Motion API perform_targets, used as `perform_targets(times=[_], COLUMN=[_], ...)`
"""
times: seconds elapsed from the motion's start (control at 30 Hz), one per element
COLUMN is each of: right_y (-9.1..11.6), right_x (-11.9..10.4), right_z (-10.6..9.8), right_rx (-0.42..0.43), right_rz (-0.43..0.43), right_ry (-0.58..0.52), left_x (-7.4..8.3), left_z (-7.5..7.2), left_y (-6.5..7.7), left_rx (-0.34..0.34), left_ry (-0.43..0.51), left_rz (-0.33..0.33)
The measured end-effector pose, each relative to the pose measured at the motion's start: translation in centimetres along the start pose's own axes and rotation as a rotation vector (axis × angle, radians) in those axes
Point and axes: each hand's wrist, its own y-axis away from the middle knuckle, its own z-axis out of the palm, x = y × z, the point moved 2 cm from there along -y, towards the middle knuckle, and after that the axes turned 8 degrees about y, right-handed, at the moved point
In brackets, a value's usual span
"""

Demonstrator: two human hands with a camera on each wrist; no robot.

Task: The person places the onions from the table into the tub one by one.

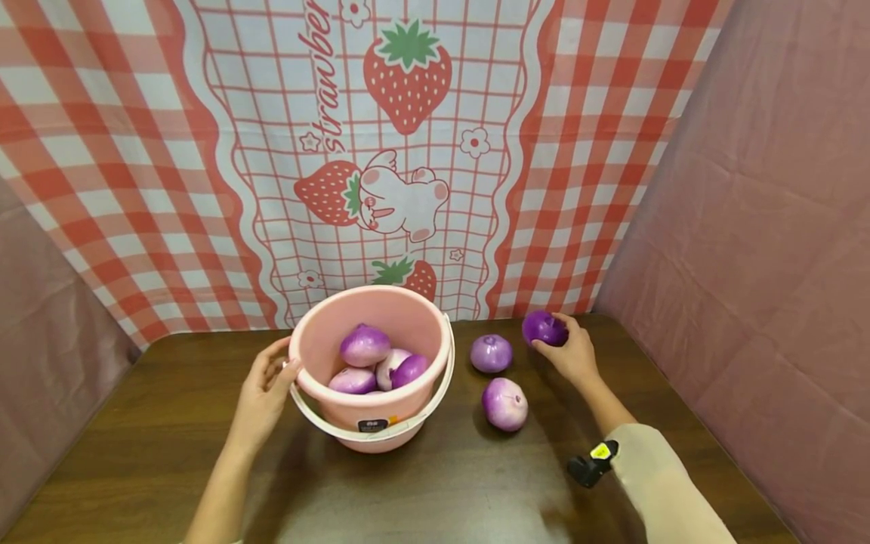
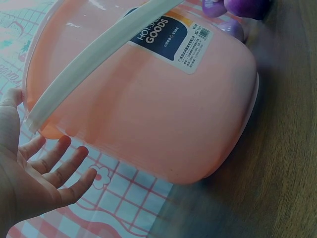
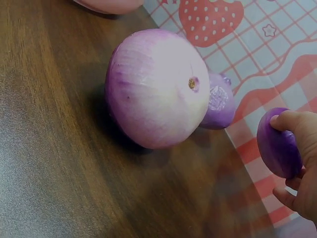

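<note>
the left hand [image 1: 261,389] grips the rim of the pink bucket [image 1: 401,312], some fingertips hidden behind it. inside, onions [image 1: 365,345] overlap, the lowest just a sliver. two loose onions [image 1: 505,404] sit on the table [image 1: 469,476]. beyond, the right hand [image 1: 576,353] pinches a purple onion [image 1: 539,329], partly covering it.

Viewed remotely, I find a makeshift tabletop booth, evidenced by strawberry-print backdrop [image 1: 381,151], pink side drapes [image 1: 741,249] and wood-grain table [image 1: 462,483].
</note>
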Motion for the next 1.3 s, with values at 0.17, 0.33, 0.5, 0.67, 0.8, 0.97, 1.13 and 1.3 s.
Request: perform_targets(times=[0.17, 0.33, 0.5, 0.67, 0.8, 0.97, 1.13, 1.3], right_y=[-0.1, -0.1, 0.0, -0.1, -0.2, -0.3, -0.2, -0.2], right_x=[-0.6, -1.5, -2.5, -3.2, -3.8, -4.4, -5.0, -5.8], right_z=[-0.3, -0.7, -1.2, -1.6, -1.9, -1.9, -2.1, -2.4], right_rx=[0.005, 0.018, 0.004, 0.004, 0.010, 0.006, 0.014, 0.022], right_rz=[-0.026, -0.056, -0.057, -0.073, -0.097, -0.110, -0.117, -0.140], right_ry=[0.005, 0.005, 0.006, 0.002, -0.012, -0.032, -0.026, -0.042], left_x=[0.0, 0.0, 0.0, 0.1, -0.1, -0.3, -0.4, -0.3], left_z=[0.0, 0.0, 0.0, 0.1, 0.2, 0.2, 0.3, 0.3], left_y=[0.0, 0.0, 0.1, 0.1, 0.0, 0.1, 0.1, 0.1], left_rx=[-0.001, -0.002, 0.001, 0.002, -0.001, 0.005, 0.003, 0.001], left_ry=[0.002, 0.004, 0.005, 0.017, 0.077, 0.183, 0.228, 0.236], left_rz=[-0.001, 0.002, 0.000, -0.004, -0.031, -0.077, -0.091, -0.092])
